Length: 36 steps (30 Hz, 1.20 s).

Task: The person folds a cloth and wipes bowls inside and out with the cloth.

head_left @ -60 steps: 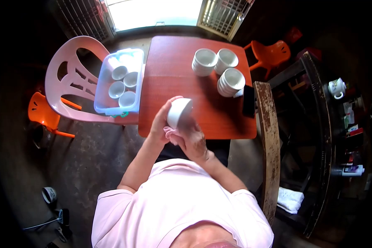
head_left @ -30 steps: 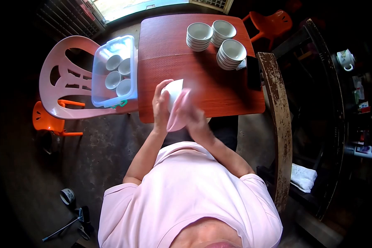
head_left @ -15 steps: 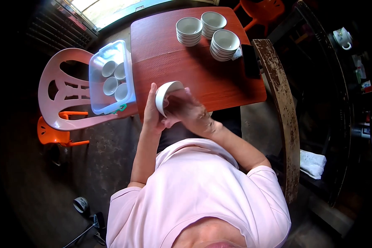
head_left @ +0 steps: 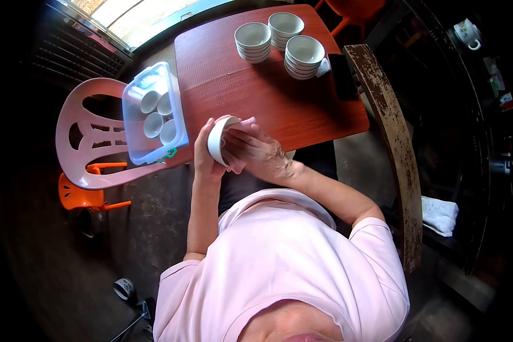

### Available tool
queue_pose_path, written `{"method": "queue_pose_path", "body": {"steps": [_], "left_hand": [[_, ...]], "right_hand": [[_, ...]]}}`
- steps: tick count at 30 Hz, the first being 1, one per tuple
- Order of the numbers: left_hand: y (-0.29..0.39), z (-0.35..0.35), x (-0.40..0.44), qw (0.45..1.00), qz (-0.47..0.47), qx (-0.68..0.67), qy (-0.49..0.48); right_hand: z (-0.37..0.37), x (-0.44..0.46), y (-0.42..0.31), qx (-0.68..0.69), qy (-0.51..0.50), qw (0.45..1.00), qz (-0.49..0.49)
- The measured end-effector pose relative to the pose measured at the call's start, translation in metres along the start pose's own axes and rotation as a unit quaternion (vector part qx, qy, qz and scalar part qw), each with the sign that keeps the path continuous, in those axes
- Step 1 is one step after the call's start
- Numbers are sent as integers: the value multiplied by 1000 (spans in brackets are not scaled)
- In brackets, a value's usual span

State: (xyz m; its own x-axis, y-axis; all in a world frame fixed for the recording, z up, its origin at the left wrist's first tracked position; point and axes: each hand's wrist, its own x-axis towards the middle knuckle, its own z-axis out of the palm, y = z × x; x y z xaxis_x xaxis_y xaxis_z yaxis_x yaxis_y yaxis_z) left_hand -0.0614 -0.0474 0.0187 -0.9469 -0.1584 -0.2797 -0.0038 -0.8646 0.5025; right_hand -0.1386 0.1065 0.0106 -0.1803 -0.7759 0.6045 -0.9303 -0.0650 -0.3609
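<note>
My left hand (head_left: 206,151) is wrapped round the outside of a white bowl (head_left: 215,142), which is tipped on its side with its mouth toward the right. Inside the bowl, my right hand (head_left: 262,157) presses a pink cloth (head_left: 237,166) against the inner wall; the cloth also shows past the rim near the fingertips. Both hands are above the near edge of the red table (head_left: 233,85). Toward the far end of that table stand three stacks of white bowls: a left stack (head_left: 253,43), a back stack (head_left: 285,31) and a right stack (head_left: 303,60).
A clear plastic bin (head_left: 182,122) holding several white cups (head_left: 153,125) rests on a pink plastic chair (head_left: 68,134) at left. A dark phone-like slab (head_left: 342,77) lies at the table's right edge, beside a worn wooden chair rail (head_left: 389,125). An orange stool (head_left: 82,194) stands lower left.
The bowl and both hands have shifted slightly left, and my right hand has moved a little within the bowl. The whole view has turned slightly.
</note>
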Motion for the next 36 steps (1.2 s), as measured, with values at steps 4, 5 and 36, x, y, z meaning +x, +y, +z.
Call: {"method": "queue_pose_path", "body": {"steps": [4, 5, 36], "left_hand": [[-13, 24, -2, 994, 19, -60, 87], [-17, 26, -3, 992, 25, -76, 98], [-6, 19, 0, 995, 57, -2, 81]], "right_hand": [[-21, 7, -25, 384, -149, 887, 209], [-25, 9, -28, 489, -133, 823, 258], [14, -2, -17, 105, 102, 988, 53]]}}
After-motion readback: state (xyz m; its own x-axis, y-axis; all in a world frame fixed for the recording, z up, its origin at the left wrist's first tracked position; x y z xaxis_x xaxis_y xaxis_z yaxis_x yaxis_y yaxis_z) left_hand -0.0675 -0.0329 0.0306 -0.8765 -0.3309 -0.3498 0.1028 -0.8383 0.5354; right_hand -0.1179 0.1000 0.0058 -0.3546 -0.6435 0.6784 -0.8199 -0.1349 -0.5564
